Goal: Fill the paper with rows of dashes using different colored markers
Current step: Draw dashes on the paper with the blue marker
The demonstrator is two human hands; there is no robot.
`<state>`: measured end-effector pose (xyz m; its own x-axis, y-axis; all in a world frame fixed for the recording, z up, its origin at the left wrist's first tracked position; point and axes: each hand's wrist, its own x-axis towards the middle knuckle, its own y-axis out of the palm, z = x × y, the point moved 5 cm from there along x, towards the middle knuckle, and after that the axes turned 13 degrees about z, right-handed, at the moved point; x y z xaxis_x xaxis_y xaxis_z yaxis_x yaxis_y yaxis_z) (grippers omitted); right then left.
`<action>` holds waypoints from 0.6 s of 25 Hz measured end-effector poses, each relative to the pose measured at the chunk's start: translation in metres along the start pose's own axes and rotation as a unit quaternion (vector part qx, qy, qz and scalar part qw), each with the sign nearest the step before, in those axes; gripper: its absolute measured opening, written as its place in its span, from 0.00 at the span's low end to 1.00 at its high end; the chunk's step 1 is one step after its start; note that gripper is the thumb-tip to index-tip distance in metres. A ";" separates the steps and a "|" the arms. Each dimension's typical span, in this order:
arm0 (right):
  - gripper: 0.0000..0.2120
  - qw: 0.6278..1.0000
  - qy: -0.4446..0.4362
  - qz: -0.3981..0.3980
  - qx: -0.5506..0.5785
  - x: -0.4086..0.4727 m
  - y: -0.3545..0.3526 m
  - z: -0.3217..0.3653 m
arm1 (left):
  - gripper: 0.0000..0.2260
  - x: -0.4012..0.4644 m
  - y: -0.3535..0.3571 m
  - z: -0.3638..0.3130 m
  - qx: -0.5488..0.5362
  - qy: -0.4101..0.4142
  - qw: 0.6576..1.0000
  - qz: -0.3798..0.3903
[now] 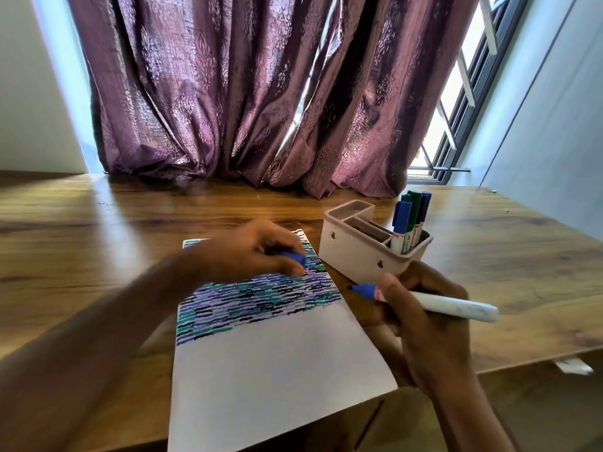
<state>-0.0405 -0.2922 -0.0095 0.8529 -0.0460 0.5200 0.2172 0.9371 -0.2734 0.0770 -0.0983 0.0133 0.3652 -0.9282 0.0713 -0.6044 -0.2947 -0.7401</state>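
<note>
A white sheet of paper [270, 370] lies on the wooden table, its upper half covered with rows of blue, teal and black dashes; the lower half is blank. My right hand [424, 308] grips an uncapped blue marker [453, 303], tip pointing left just off the paper's right edge. My left hand [248, 252], blurred, hovers over the top of the paper and pinches the blue marker cap [295, 257] between its fingers.
A pink desk organizer [362, 246] stands right of the paper, with several blue and green markers [408, 223] upright in its right compartment. A purple curtain [244, 93] hangs behind the table [98, 230]. The table's front right edge drops off near my right wrist.
</note>
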 end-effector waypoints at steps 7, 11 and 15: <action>0.10 0.993 0.107 0.041 0.003 0.000 0.008 -0.015 | 0.16 -0.015 -0.008 0.025 0.025 -0.073 0.990 -0.122; 0.08 0.987 0.152 0.053 -0.005 0.000 0.009 -0.024 | 0.29 -0.001 0.016 0.014 0.106 -0.121 0.987 -0.021; 0.02 0.975 0.211 0.044 -0.047 0.005 0.010 -0.032 | 0.41 -0.001 0.024 0.027 0.078 -0.191 0.977 0.048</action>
<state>-0.0193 -0.2944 -0.0357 0.9855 -0.1229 0.1171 0.1591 0.9091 -0.3850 0.0815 -0.0984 -0.0230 0.5677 -0.7890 -0.2352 -0.5442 -0.1452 -0.8263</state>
